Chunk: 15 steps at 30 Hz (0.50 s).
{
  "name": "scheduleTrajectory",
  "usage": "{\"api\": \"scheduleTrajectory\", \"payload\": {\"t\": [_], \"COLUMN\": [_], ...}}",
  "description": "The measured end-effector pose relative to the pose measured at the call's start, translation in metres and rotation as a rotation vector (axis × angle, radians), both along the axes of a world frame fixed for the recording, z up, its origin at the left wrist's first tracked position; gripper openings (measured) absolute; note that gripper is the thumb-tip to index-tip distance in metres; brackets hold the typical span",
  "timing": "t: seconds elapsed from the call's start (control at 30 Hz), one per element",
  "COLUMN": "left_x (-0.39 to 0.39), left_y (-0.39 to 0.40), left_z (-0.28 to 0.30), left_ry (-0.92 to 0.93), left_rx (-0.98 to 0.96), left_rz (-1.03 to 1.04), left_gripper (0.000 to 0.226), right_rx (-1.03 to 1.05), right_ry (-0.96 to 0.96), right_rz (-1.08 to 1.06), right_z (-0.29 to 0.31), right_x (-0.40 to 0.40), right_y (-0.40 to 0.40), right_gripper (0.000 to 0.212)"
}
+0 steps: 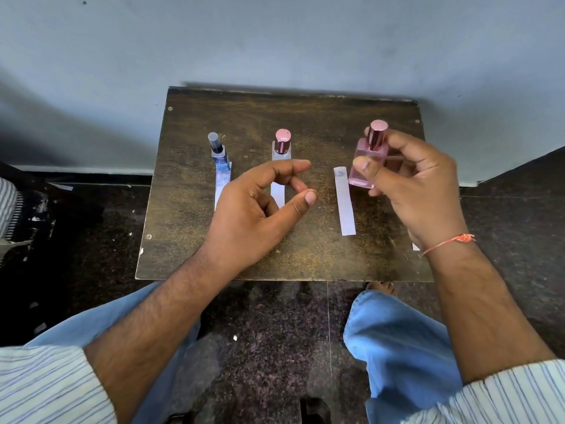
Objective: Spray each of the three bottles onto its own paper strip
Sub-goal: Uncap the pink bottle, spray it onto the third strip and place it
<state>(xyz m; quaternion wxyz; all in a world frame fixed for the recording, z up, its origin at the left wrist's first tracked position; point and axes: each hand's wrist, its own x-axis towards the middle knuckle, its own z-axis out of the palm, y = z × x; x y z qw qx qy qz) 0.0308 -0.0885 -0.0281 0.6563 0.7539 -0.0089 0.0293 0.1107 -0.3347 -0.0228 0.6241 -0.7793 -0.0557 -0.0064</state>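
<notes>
The right hand (419, 185) grips 1 square pink glass bottle with a rose metallic cap (365, 162), thumb on its near face and fingers curled round its far side, so that the bottle's right edge is hidden behind them. The bottle is lifted above the table, its long axis nearly upright with the cap pointing up and leaning slightly away from the person. Just left of it lies 1 white paper strip with a small printed mark at its far end (345, 201), flat on the table, its long axis running from far to near. The left hand (256, 215) hovers over the table's middle holding nothing, its forefinger and thumb curved toward each other with a gap between the tips and the other fingers folded under. It covers the near part of 1 plain white paper strip (277, 192) and the near end of 1 bluish-white paper strip (221, 185); that makes 3 strips. At the far end of the middle strip stands 1 clear glass bottle with a pink cap (282, 146), and on the left strip 1 blue bottle with a dark translucent cap (219, 154), both upright with caps up; 3 bottles in all. Any label print is too small to read. All rest on 1 worn dark brown wooden table (305, 252) against a grey wall (275, 41). A thin orange thread band (449, 241) circles the right wrist.
</notes>
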Motion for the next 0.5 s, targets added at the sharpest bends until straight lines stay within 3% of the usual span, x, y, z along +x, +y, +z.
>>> {"api": "scheduleTrajectory", "payload": {"t": [0.17, 0.27, 0.5], "left_x": [-0.0015, -0.0028, -0.0022], "left_y": [0.0012, 0.0022, 0.0074], "left_z": [-0.0013, -0.0013, -0.0032], "left_ry": [-0.017, -0.06, -0.089], "left_rx": [0.03, 0.083, 0.136], "left_rz": [-0.071, -0.107, -0.105], "left_gripper": [0.041, 0.04, 0.039], "right_rx": [0.048, 0.055, -0.067], "right_ry": [0.069, 0.053, 0.015], "right_rz": [-0.042, -0.037, -0.005], "right_z": [-0.0084, -0.0105, -0.0083], "right_x": [0.0031, 0.0055, 0.007], "right_y": [-0.0031, -0.0033, -0.0044], "right_gripper": [0.046, 0.041, 0.041]}}
